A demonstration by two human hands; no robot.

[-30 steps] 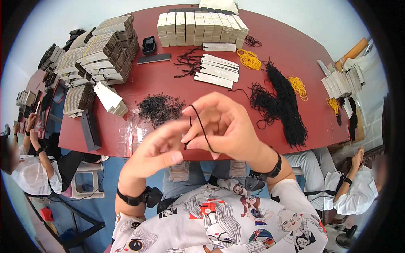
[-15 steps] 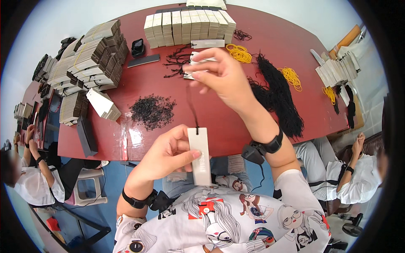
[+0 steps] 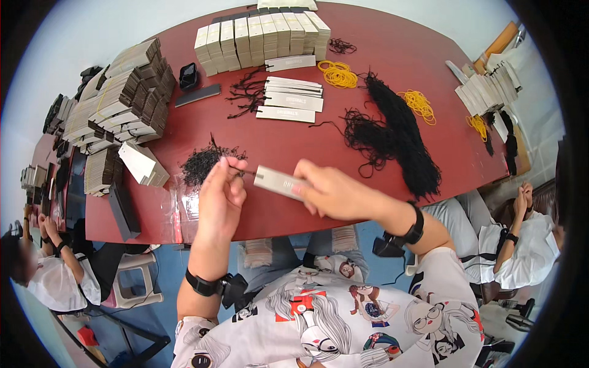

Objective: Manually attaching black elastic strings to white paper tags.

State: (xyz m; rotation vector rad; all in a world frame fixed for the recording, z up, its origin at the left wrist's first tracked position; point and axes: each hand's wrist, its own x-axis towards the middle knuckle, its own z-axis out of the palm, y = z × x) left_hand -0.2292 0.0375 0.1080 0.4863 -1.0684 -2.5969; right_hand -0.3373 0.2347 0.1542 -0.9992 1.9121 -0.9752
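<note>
A narrow grey-white tag (image 3: 281,182) lies flat in the right hand (image 3: 334,193), just above the red table's (image 3: 392,37) near edge. At twelve o'clock from it, loose white tags (image 3: 291,98) lie fanned. Farther at twelve stand upright cream tag bundles (image 3: 261,34). At ten o'clock, brown-edged stacks (image 3: 126,92) pile up; at two o'clock, white tags (image 3: 488,89).

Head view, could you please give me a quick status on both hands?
Right hand grips pale paper tag. Left hand pinches black string at tag's end. Red table below, nothing between hands.
</note>
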